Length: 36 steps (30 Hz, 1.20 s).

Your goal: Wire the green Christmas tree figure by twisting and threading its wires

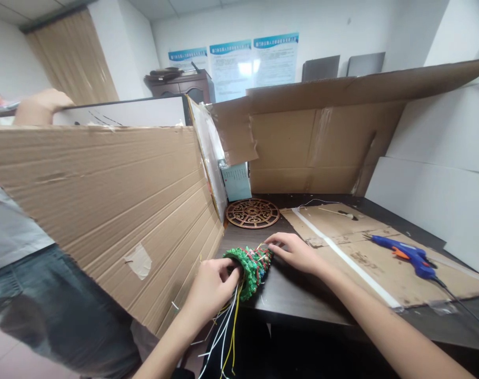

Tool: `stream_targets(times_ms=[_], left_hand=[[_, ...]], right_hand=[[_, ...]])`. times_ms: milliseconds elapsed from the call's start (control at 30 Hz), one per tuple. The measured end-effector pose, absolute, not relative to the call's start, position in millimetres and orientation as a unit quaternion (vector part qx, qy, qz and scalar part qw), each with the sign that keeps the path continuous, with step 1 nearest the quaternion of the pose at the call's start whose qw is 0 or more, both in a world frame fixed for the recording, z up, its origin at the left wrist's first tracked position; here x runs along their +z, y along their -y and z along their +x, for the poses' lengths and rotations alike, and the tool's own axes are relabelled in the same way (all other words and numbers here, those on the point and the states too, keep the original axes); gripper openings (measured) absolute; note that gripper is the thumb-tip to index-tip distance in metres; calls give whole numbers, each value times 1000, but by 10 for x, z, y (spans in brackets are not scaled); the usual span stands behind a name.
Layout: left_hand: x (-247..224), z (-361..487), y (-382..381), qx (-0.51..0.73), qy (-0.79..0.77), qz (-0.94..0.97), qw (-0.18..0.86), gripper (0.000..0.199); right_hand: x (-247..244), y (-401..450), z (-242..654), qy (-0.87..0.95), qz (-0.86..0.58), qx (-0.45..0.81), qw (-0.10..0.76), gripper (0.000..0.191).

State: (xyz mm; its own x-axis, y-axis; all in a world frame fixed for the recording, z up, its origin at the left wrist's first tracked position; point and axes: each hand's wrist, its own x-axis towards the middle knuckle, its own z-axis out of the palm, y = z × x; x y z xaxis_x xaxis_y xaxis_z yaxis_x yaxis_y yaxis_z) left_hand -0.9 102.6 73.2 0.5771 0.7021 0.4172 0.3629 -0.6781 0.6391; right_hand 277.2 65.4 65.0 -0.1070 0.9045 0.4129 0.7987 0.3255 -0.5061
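A small green Christmas tree (252,267) with red and other coloured trim lies on its side at the front of the dark table. Its hollow base faces left and its tip points right. My left hand (216,281) is closed on the base, with some fingertips hidden inside the opening. At the tip, my right hand (290,251) has its fingers bent and closed on the tree, near a thin yellow wire. White and yellow wires (232,321) trail from the base over the table's front edge.
A blue hot glue gun (409,255) lies on a cardboard sheet (342,252) at right, its cord running off frame. A round openwork disc (252,213) sits behind the tree. Cardboard walls (105,189) border the table. Another person's hand (44,102) shows behind the left one.
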Motion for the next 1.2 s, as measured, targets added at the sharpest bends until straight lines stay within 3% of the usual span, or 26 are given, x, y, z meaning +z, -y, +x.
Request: stream_targets(times_ms=[367,800,1033,1200], left_hand=[[669,103,-1016,303,-332,861,239,27],[585,175,-990,327,-340,821,321,20],[559,151,-994,335,-319,819,338,25],[610,64,-987,332,-267,797,427,37]], right_hand=[[615,-679,2763,755,-550,61,352,34],[951,-839,2628,802,-513,104,289,17],[788,-837,2646,759,-540,181,316,34],[727,-798,2691,744,-533,248,318,45]])
